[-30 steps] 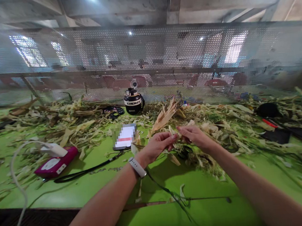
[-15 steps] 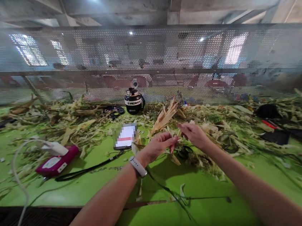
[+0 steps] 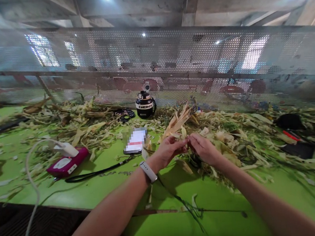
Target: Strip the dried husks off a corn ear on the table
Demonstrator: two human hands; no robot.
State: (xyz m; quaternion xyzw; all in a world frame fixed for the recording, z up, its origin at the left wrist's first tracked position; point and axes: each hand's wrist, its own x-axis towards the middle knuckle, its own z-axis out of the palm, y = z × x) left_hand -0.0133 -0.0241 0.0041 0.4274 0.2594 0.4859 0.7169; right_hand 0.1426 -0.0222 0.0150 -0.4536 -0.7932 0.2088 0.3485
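My left hand (image 3: pixel 170 151), with a pale watch band on its wrist, is closed in a pinch over the middle of the green table (image 3: pixel 213 224). My right hand (image 3: pixel 204 148) is closed too, its fingertips meeting those of the left. A pale strip of corn husk (image 3: pixel 183 132) sticks up where the fingertips join; the rest of it is hidden by the fingers. Just behind the hands lies a bundle of dry, tan corn husks (image 3: pixel 178 119). Thin dark green strands (image 3: pixel 187 205) trail down the table below my left wrist.
Loose husk scraps (image 3: pixel 89 114) cover the back of the table, with more heaped at the right (image 3: pixel 238 139). A phone (image 3: pixel 136 140) with a strap lies left of my hands. Behind it stands a black bottle (image 3: pixel 145 106). A magenta power block (image 3: pixel 68 163) holds a white charger. A perforated screen (image 3: pixel 168 56) rises behind.
My hands have come together, the right fingertips now touching the left ones. The whole view has swung slightly left, so the things on the table appear farther right.
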